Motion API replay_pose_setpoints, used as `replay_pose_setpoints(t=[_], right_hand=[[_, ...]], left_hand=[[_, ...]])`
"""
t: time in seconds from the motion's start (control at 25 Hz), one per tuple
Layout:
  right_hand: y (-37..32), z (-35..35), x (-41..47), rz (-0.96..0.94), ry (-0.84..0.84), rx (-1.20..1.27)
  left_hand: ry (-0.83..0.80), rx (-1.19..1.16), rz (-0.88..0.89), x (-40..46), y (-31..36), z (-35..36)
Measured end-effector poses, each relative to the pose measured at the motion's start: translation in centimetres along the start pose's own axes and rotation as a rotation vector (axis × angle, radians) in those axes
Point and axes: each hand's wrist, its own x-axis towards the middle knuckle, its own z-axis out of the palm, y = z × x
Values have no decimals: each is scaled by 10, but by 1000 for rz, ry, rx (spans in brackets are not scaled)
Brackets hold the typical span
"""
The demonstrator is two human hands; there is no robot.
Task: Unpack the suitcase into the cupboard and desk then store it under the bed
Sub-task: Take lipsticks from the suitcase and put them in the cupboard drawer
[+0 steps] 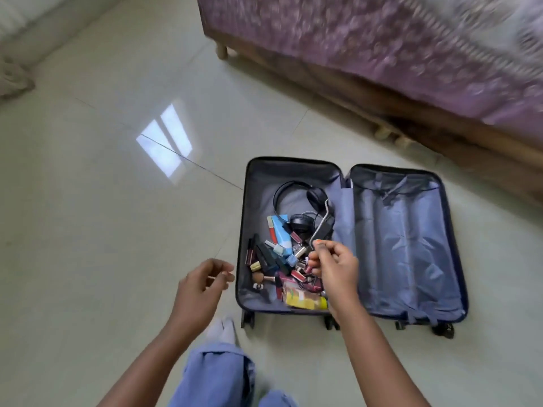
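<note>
A dark blue suitcase (405, 245) lies open flat on the tiled floor. Its right half shows only bare lining. The left half holds black headphones (317, 196), a light blue box (282, 230), a yellow packet (305, 299) and several small cosmetic tubes and bottles (264, 259). My right hand (335, 265) hovers over this pile and pinches the lower end of a grey cable (321, 221) that runs up toward the headphones. My left hand (199, 286) hangs just left of the suitcase's edge, fingers loosely curled, holding nothing.
A wooden bed (440, 124) with a purple patterned cover (367, 54) stands behind the suitcase, raised on short legs with a gap beneath. Glossy floor tiles (102, 201) spread to the left. My legs in blue trousers (217, 374) are below.
</note>
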Motion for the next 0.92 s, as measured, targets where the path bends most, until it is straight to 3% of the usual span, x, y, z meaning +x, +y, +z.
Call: replay_pose_setpoints(t=[0.12,0.24,0.4,0.52,0.6,0.76,0.92], right_hand=[[108,76,120,-76,-41,-320],[159,120,195,-265,-140,-749],[189,161,262,-435,-201,-1116],[196,182,276,-530,-192,-1229],[196,185,269,-530,-184,-1147],[191,148,235,-402,-43,-526],[208,81,196,-122,-56,-44]], left_hand=[[-46,310,135,110,-78,60],[-151,643,276,171,-123,110],[-181,905,369,223,-158,157],[-197,1185,402,243,-163,175],[-161,1263,374,248,-160,189],[-96,1220,217,261,-165,209],[-147,1097,191,273,-169,215]])
